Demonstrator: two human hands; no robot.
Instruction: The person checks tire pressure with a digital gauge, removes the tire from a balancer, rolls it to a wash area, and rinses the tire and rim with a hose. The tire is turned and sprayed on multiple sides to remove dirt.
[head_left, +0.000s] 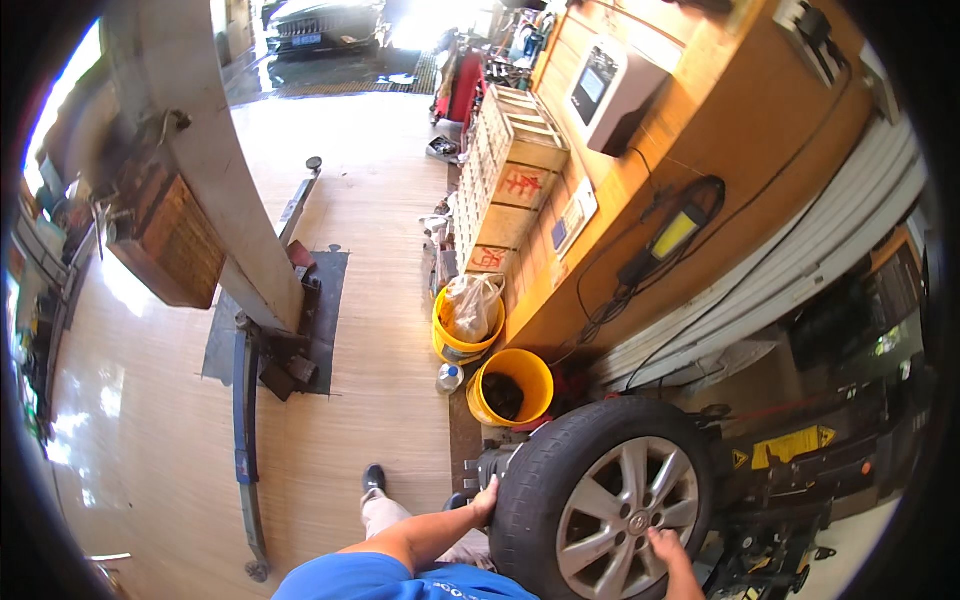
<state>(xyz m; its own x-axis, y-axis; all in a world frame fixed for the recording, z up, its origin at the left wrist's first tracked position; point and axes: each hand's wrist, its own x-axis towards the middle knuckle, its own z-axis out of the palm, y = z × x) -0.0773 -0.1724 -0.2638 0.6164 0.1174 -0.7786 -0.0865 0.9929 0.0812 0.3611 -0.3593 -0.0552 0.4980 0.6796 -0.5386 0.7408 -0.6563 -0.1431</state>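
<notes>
A car wheel, a black tyre (525, 487) on a silver alloy rim (632, 517), stands upright in front of me at the lower right. Its outer face is turned to the right. My left hand (487, 501) lies against the tread on the near left side, fingers partly hidden by the tyre. At the wheel's centre, my right hand (666, 541) has its fingertips close to the hub cap (638, 523) and the lug holes; whether it holds something small there, I cannot tell. Behind the wheel, a dark machine part shows partly.
Two yellow buckets (540, 375) and a plastic bottle (450, 379) stand beyond the wheel. A lift post (202, 135) with a blue-grey arm (244, 405) is at left. Black machinery (795, 480) stands at right; a work lamp (675, 234) hangs on the wooden wall.
</notes>
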